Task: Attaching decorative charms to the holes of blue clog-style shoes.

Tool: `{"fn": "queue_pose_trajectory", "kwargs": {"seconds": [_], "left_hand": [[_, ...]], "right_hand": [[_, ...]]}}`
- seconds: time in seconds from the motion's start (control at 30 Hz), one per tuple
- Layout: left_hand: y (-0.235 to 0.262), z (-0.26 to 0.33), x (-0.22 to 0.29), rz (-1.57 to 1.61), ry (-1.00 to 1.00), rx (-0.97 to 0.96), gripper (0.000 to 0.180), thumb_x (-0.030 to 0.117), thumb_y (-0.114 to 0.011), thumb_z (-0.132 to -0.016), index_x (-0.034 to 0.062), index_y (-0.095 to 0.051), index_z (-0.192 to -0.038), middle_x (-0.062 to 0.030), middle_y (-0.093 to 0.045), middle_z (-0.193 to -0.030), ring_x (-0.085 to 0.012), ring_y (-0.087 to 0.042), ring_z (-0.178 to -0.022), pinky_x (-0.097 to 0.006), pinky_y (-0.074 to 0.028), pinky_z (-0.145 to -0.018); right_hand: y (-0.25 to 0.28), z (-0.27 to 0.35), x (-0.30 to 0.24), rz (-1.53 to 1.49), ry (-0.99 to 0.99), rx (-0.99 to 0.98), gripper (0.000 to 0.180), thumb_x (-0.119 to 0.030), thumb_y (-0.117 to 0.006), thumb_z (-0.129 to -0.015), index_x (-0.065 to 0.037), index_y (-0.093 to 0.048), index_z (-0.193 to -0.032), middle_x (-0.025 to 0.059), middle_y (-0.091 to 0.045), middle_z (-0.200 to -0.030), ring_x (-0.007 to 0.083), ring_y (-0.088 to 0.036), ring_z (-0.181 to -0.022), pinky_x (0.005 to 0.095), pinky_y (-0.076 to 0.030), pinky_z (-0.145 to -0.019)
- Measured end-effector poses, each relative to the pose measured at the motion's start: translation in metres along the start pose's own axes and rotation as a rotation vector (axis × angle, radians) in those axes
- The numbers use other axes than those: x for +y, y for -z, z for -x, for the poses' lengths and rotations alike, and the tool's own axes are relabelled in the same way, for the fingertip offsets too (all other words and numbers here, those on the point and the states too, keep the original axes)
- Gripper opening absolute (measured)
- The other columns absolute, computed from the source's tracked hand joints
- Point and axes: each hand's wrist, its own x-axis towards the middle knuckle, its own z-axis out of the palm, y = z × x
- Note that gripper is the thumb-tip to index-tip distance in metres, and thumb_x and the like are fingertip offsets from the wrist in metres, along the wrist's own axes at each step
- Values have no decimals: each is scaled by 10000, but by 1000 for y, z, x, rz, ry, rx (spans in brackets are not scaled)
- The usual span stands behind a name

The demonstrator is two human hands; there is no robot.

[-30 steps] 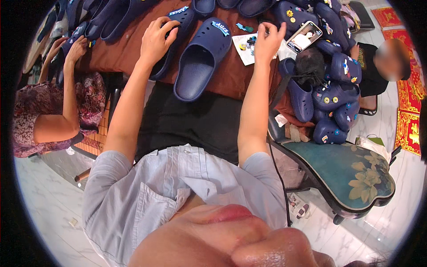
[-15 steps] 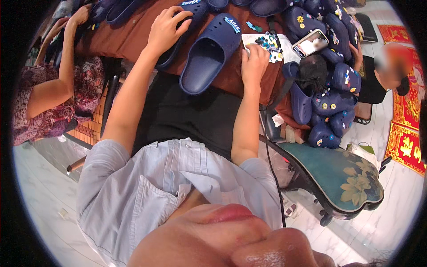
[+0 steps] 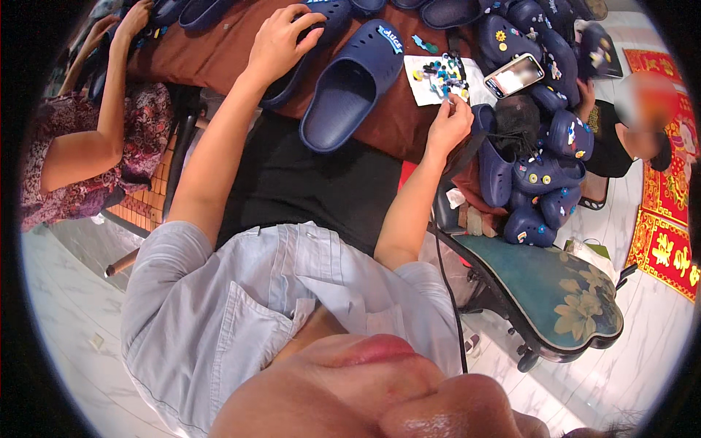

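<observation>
One navy clog (image 3: 355, 77) lies between the hands on brown cloth (image 3: 212, 58); its smooth, rounded, hole-pierced shell looks light and springy, best taken by the thick heel rim. The left hand (image 3: 281, 45), loosely curled, sits over a second clog (image 3: 334, 23) (whether it grips, I cannot tell). The right hand (image 3: 449, 125) bunches its fingertips at tiny, probably stiff charms (image 3: 443, 73) on flat white card (image 3: 420, 92); any pinch is unclear.
</observation>
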Motion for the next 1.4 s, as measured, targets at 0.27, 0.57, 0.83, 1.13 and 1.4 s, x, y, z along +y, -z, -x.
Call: {"fn": "queue_pose_trajectory", "kwargs": {"seconds": [0.27, 0.57, 0.83, 1.13, 1.4], "left_hand": [[-2, 0, -2, 11, -6, 7, 240, 271, -653, -933, 173, -709, -1145, -68, -641, -1175, -291, -620, -1090, -423, -504, -930], [-4, -2, -1, 21, -35, 48, 233, 311, -655, -925, 185, -704, -1114, -65, -650, -1118, -285, -624, -1043, -424, -510, -881], [-1, 0, -3, 32, 13, -8, 254, 279, -650, -937, 167, -701, -1160, -69, -635, -1194, -286, -610, -1121, -422, -494, -954], [-3, 1, -4, 26, -38, 72, 228, 303, -664, -925, 189, -704, -1118, -56, -647, -1133, -285, -619, -1047, -430, -502, -887], [-1, 1, -3, 20, -14, 6, 257, 275, -654, -938, 170, -696, -1169, -75, -633, -1198, -295, -612, -1109, -421, -493, -948]], "right_hand": [[-12, -12, 2, 48, 74, -57, 179, -24, -702, -799, -19, -723, -976, 145, -684, -960, 348, -581, -940, 452, -449, -858], [-43, -46, -5, 248, 287, -124, 227, -53, -753, -745, -80, -774, -969, 134, -658, -981, 339, -572, -971, 439, -465, -890], [-44, -49, -6, 207, 289, -101, 126, -104, -764, -774, -63, -754, -892, 126, -667, -936, 336, -581, -951, 438, -462, -852], [-19, -33, -34, -138, -7, 79, 43, -48, -709, -871, -16, -684, -883, 102, -680, -840, 243, -617, -788, 366, -492, -715], [-25, -11, -57, -997, -366, -101, 114, 70, -670, -869, -20, -640, -931, 24, -654, -906, 81, -590, -785, 217, -456, -667]]}}
